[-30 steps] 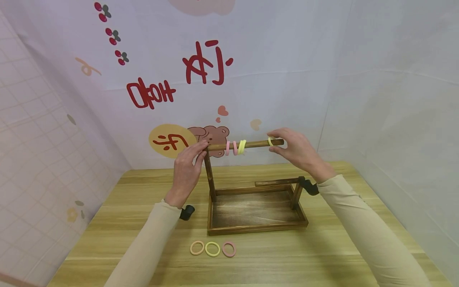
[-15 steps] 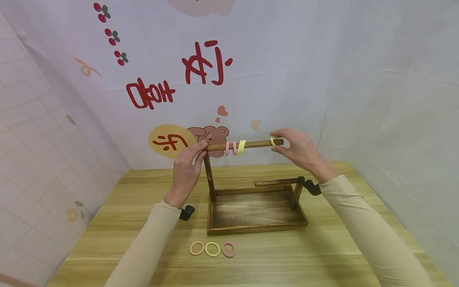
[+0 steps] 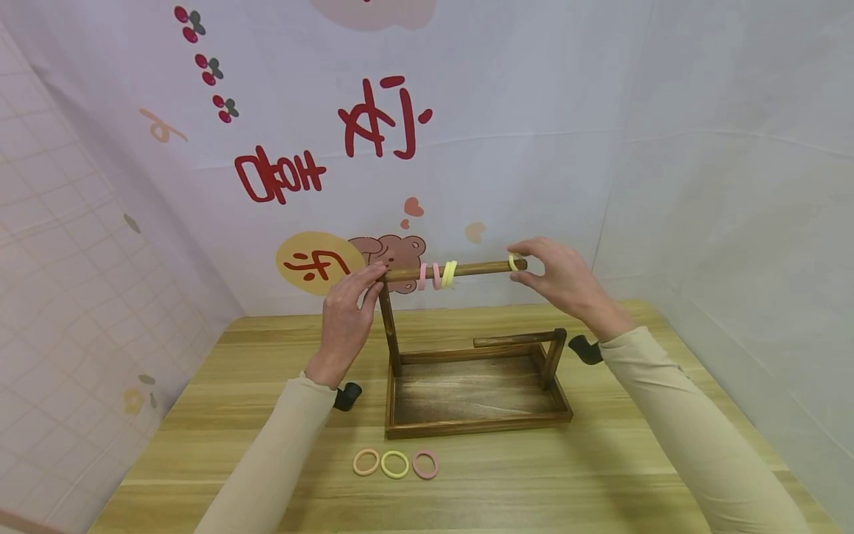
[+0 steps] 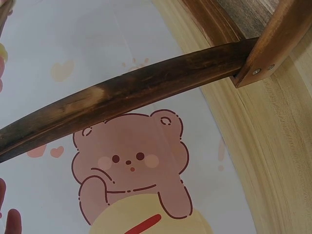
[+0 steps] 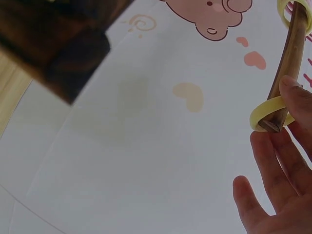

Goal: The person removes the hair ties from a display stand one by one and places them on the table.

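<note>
A wooden rack has a tall post (image 3: 391,326) with an upper bar (image 3: 480,268) reaching right. My left hand (image 3: 348,308) holds the top of that post, where the bar begins. My right hand (image 3: 559,276) pinches a yellow ring (image 5: 258,115), which encircles the bar close to its free tip. Further left on the bar hang two pink rings, one pink ring (image 3: 422,277) apart from the other pink ring (image 3: 437,275), and yellow rings (image 3: 450,274) close beside them. In the left wrist view the post crosses the picture; only some fingertips (image 4: 13,222) show.
The rack's tray base (image 3: 480,426) stands on the wooden table, with a shorter arm (image 3: 514,340) at its right. In front lie an orange ring (image 3: 354,463), a yellow ring (image 3: 383,464) and a pink ring (image 3: 414,465). A printed cloth (image 3: 520,148) hangs behind.
My right hand has moved slightly right, sliding the yellow ring along the bar toward its free tip. The left hand and the other rings stay where they were.
</note>
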